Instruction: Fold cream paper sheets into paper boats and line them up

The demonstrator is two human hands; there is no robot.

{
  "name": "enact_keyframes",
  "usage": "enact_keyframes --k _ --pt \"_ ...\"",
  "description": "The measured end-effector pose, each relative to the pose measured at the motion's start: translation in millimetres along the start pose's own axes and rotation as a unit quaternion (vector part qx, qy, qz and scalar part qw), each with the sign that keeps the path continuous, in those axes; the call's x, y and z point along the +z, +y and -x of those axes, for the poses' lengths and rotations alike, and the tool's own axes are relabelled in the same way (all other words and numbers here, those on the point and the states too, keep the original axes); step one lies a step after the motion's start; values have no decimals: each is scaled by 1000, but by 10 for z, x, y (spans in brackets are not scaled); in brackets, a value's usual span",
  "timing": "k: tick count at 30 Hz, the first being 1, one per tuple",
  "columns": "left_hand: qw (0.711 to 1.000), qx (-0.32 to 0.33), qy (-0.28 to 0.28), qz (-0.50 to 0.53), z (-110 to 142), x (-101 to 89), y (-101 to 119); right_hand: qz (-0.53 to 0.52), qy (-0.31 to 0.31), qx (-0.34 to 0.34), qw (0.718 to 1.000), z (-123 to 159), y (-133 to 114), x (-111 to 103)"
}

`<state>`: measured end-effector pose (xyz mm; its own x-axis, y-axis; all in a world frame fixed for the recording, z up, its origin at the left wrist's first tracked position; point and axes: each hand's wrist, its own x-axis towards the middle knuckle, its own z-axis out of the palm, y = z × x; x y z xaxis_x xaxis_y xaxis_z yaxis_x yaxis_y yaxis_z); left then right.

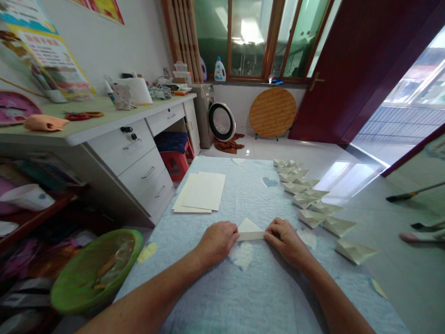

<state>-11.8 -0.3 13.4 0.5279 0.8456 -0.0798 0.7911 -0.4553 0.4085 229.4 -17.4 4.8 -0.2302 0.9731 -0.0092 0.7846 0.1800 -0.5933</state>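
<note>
Left hand [217, 239] and right hand [284, 235] pinch one folded cream-paper triangle [249, 232], peak toward twelve o'clock, long axis running nine-to-three.

Left grip [219, 240], right grip [284, 239] hold folded paper [251, 232] at ends; boat shapes [312, 218] right, seemingly paper; sheets [205, 191] left.

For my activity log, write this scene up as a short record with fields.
Left hand: fingers on the left end of the folded paper
Right hand: fingers on its right end
Folded paper: pointed on the far side, straight band on the near side
Loose sheets: overlapping, ahead and to the left of the hands
Paper boats: grouped along the right side
Surface: light blue cloth
Floor at left: green basket
Background: washing machine, round door open
</note>
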Motion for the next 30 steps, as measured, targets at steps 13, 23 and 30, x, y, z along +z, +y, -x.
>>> enact_keyframes --k 13,23,30 --pt "999 -27 -2 37 -21 -28 -36 65 17 56 996 -57 -39 57" --pt "999 -45 5 -15 -30 -37 -47 84 31 85 992 -35 -33 45" --pt "998 -66 6 -22 -22 -50 -31 91 33 93 991 -39 -52 47"
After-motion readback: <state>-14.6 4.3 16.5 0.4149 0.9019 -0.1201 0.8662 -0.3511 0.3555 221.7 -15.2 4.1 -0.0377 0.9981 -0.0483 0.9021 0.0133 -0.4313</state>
